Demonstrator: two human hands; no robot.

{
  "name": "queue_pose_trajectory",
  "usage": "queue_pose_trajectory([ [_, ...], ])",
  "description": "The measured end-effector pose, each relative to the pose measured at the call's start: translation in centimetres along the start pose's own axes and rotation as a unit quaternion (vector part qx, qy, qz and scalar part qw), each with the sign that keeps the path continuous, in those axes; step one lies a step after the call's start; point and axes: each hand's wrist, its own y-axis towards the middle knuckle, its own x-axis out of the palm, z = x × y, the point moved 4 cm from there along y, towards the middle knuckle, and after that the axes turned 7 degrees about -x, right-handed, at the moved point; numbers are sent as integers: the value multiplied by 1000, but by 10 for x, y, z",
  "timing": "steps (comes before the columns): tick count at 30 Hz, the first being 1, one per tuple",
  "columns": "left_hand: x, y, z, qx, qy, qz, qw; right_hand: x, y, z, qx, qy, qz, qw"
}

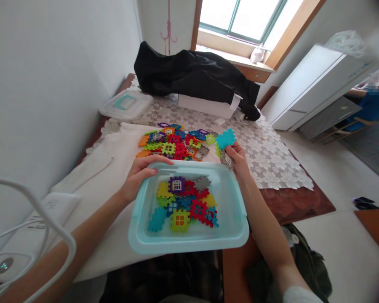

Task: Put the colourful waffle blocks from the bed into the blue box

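Observation:
A pale blue plastic bin (230,235) sits in front of me, with several toothed building pieces in purple, red, yellow, green, blue and grey on its floor. My left hand (142,172) grips the bin's far left rim, fingers over the edge. Just past the far right corner, my right hand (238,160) pinches a light blue building piece (226,138). A grey window-shaped piece (228,160) and some green ones show by the same hand; whether all are held I cannot tell. Beyond the bin lies a heap of mixed building pieces (180,145) on white cloth.
A clear lid (126,105) lies at the far left. Black fabric (192,71) drapes over a white box (205,106) at the back of the lace-covered table (271,164). White cables (63,235) loop at the near left, beside the wall. A dark bag (303,261) is at lower right.

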Motion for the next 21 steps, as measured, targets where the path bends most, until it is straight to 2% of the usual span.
queue_pose_trajectory([
  [3,0,0,1,-1,6,2,1000,12,-12,-15,9,31,7,999],
  [9,1,0,1,-4,0,4,1000,23,-19,-29,22,30,-131,991],
  [15,0,0,1,4,17,5,1000,27,-20,-32,-2,46,-219,975],
  [21,-1,0,-1,5,20,9,1000,26,-23,-34,10,68,-285,956],
])
